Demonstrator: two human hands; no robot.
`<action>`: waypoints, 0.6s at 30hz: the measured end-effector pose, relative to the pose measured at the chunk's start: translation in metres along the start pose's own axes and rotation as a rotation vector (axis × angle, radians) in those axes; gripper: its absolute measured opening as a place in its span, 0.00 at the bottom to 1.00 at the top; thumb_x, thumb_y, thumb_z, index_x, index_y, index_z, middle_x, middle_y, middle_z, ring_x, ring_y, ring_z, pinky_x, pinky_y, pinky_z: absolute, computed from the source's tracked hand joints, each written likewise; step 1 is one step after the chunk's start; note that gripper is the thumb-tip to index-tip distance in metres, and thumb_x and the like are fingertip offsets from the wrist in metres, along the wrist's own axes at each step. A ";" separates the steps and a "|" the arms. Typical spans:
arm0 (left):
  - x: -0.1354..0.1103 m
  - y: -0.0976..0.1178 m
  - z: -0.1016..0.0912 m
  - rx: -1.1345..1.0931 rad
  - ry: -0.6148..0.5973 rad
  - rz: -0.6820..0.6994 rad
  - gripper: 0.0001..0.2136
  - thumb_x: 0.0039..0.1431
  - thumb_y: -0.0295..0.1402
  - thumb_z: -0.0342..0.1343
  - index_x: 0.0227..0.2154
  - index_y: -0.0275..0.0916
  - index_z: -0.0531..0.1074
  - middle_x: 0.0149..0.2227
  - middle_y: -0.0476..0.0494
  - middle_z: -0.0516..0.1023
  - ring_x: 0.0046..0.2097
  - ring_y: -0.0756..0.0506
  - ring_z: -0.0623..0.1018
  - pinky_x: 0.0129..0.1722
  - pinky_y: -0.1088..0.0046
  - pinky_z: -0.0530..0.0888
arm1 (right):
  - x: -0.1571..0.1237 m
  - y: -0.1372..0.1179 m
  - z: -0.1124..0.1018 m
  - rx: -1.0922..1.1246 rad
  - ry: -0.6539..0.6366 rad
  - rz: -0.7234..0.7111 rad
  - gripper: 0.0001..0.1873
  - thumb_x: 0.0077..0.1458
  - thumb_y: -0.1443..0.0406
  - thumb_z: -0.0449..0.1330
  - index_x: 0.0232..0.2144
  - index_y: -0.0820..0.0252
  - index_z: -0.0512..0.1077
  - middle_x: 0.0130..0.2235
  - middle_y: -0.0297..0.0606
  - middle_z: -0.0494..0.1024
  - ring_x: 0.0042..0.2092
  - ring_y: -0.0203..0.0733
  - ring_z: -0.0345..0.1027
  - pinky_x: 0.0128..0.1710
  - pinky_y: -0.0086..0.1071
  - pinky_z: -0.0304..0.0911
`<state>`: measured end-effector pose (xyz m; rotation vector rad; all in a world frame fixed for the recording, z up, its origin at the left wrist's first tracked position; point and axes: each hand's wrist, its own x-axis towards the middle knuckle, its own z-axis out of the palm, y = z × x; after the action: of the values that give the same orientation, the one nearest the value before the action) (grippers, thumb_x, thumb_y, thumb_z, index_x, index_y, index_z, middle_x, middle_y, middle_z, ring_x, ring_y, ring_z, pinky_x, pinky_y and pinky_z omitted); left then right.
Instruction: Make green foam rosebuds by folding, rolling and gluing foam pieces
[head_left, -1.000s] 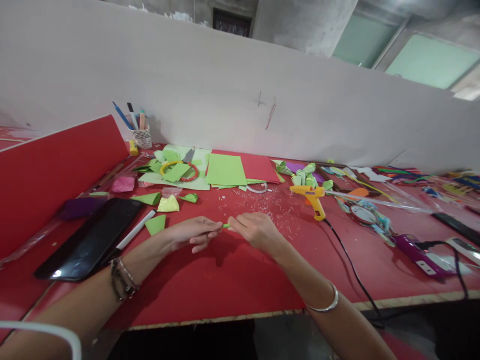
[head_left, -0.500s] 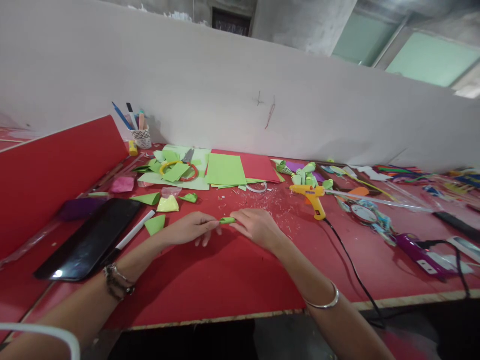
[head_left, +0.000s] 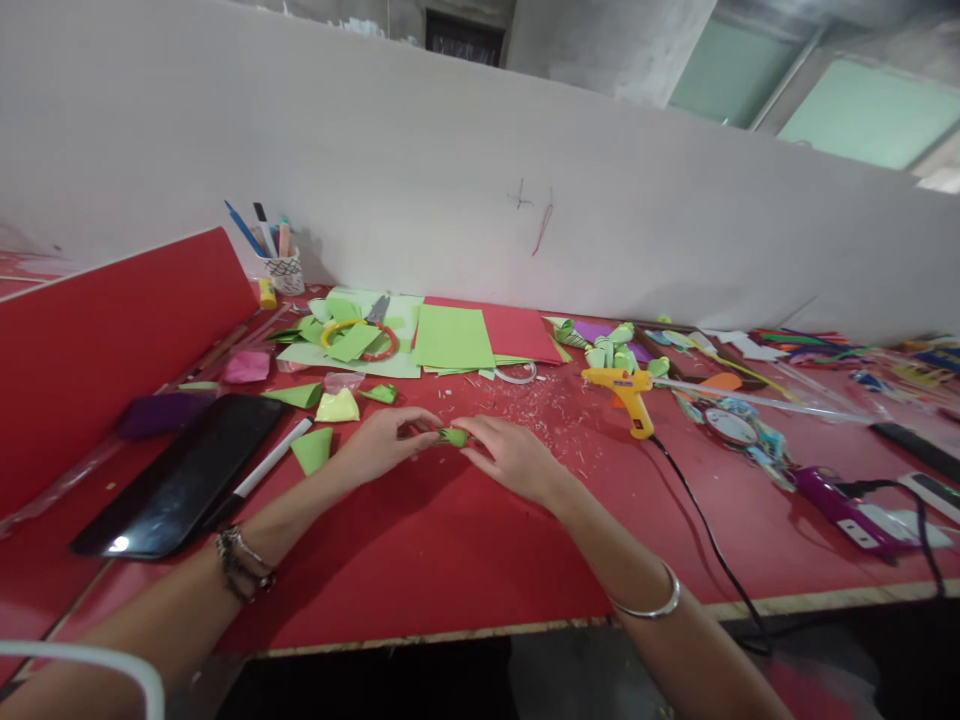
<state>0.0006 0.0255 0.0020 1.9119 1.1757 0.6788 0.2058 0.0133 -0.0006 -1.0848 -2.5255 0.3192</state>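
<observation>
Green paper, rolled into a small piece [head_left: 455, 437], sits between the two hands, raised over the red tabletop. Left hand [head_left: 386, 440] pinches its nine o'clock end between thumb and fingertips; right hand [head_left: 514, 458] grips the three o'clock end, partly hiding it.

Just beyond, at nine o'clock, lie a green paper cone [head_left: 312, 450], a white marker [head_left: 274, 458] and a black phone [head_left: 180, 480]. Scissors [head_left: 391, 345] lie among green scraps at eleven, stacked green sheets [head_left: 454, 337] at twelve. Between two and three rests a yellow glue gun [head_left: 622, 382], nozzle toward nine.

Between ten and eleven, a patterned cup [head_left: 285, 274] holds upright pens and markers, one blue, one black-capped.

At six o'clock, a stretch of red tabletop [head_left: 442, 560] gives the forearms room down to its rough front edge. Far off at twelve, a white partition [head_left: 420, 190] closes the back; a red panel [head_left: 112, 350] slants up between nine and ten.
</observation>
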 end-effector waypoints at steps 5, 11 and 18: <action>0.001 -0.002 -0.010 -0.088 0.087 -0.024 0.09 0.49 0.37 0.53 0.31 0.38 0.71 0.28 0.48 0.73 0.29 0.50 0.72 0.28 0.77 0.68 | 0.001 0.004 0.000 0.016 -0.006 0.054 0.16 0.57 0.65 0.46 0.46 0.59 0.64 0.43 0.42 0.72 0.44 0.41 0.66 0.41 0.33 0.60; 0.004 -0.004 -0.022 -0.265 0.227 -0.081 0.09 0.48 0.38 0.55 0.28 0.37 0.70 0.23 0.51 0.69 0.24 0.53 0.68 0.25 0.80 0.65 | 0.002 0.006 -0.003 0.166 0.040 0.101 0.15 0.59 0.65 0.44 0.41 0.60 0.68 0.41 0.40 0.73 0.43 0.39 0.66 0.40 0.30 0.58; 0.008 -0.010 -0.026 -0.606 0.404 -0.156 0.11 0.43 0.37 0.59 0.28 0.38 0.67 0.26 0.53 0.66 0.29 0.53 0.69 0.29 0.79 0.68 | 0.004 0.012 0.000 0.228 0.046 0.168 0.13 0.59 0.65 0.44 0.33 0.61 0.68 0.31 0.37 0.73 0.33 0.36 0.65 0.33 0.27 0.56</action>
<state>-0.0204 0.0437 0.0083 1.1957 1.1670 1.2120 0.2111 0.0248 -0.0035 -1.1993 -2.2951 0.6045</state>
